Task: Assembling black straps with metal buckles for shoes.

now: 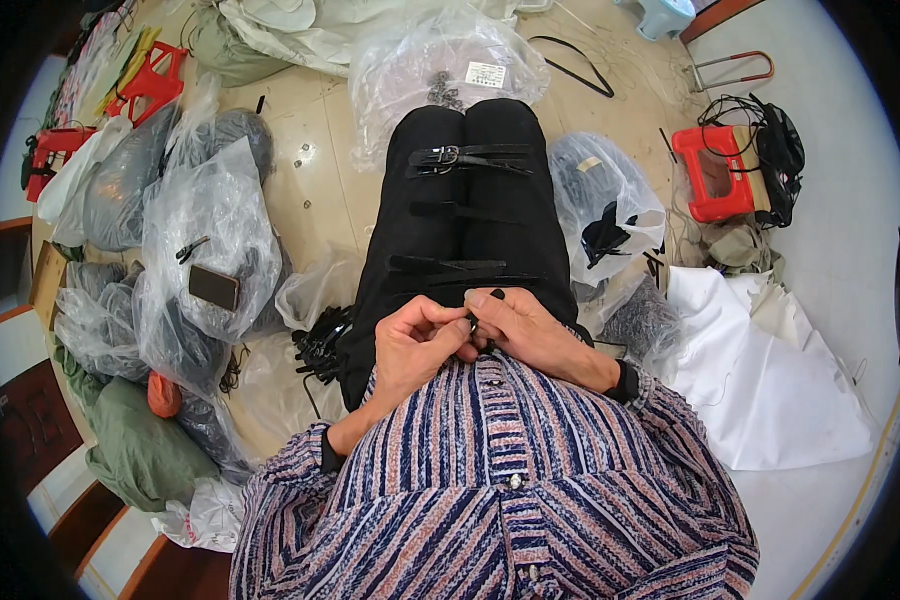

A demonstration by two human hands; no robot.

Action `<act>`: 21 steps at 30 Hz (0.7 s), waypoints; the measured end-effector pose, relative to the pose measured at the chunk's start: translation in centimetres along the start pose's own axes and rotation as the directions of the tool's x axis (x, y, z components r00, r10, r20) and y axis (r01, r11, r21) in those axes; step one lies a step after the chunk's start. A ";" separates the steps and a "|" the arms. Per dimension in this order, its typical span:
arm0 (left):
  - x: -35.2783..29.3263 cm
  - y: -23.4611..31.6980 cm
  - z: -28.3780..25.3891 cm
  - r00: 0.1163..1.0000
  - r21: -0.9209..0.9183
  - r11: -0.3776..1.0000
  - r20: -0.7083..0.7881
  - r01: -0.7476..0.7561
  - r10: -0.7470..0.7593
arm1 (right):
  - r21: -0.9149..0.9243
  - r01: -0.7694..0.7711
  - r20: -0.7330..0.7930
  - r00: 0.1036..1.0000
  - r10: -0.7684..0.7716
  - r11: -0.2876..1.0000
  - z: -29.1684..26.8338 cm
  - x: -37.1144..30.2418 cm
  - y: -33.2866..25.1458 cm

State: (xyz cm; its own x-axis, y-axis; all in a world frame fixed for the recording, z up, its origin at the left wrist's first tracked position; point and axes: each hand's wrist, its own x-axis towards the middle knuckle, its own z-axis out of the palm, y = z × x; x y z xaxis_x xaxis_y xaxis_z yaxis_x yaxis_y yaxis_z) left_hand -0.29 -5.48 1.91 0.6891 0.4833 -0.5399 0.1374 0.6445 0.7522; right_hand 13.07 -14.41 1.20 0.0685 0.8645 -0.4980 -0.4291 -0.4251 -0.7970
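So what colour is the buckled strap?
The strap is black, seen best in the head view.

No wording legible. White label (485, 75) on clear plastic bag (400, 65), toward far edge of floor (315, 215): small dark print in rows, too fine to read. Dark red panel (38, 425) beyond floor's left edge: darker shapes on it; cannot tell whether these are lettering.
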 end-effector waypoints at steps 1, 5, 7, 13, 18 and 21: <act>0.0 0.0 0.0 1.000 -0.006 1.000 -0.001 -0.008 0.008 | -0.001 -0.001 0.001 1.000 0.001 1.000 0.0 0.0 -0.2; 0.0 0.0 0.1 1.000 0.001 1.000 -0.022 -0.012 0.012 | -0.076 -0.023 -0.015 1.000 0.021 0.997 0.3 -0.2 -0.8; 0.0 -0.3 0.0 0.998 0.054 0.998 -0.040 -0.037 0.040 | -0.098 -0.028 -0.027 0.999 0.025 0.995 0.3 -0.2 -0.8; 0.1 -0.3 0.0 0.997 0.110 0.993 -0.071 -0.033 0.041 | -0.593 0.166 -0.094 0.958 -0.272 0.788 1.4 -0.8 -1.3; -0.2 -1.3 -0.2 0.976 0.369 0.913 -0.055 -0.176 0.210 | -0.925 0.306 0.166 0.859 -0.485 0.226 1.6 -1.2 -1.4; -0.4 -1.3 -0.2 0.942 0.568 0.770 0.027 -0.291 0.335 | -0.920 0.313 0.193 0.886 -0.422 0.235 1.3 -1.4 -1.1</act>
State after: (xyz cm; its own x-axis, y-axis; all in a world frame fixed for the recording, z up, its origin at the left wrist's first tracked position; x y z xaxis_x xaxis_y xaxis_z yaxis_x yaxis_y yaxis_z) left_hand -0.87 -6.37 1.11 0.7145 0.6550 -0.2458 0.3091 0.0195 0.9508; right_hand 12.24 -14.79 3.27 0.0678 0.9970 -0.0385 0.7491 -0.0764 -0.6580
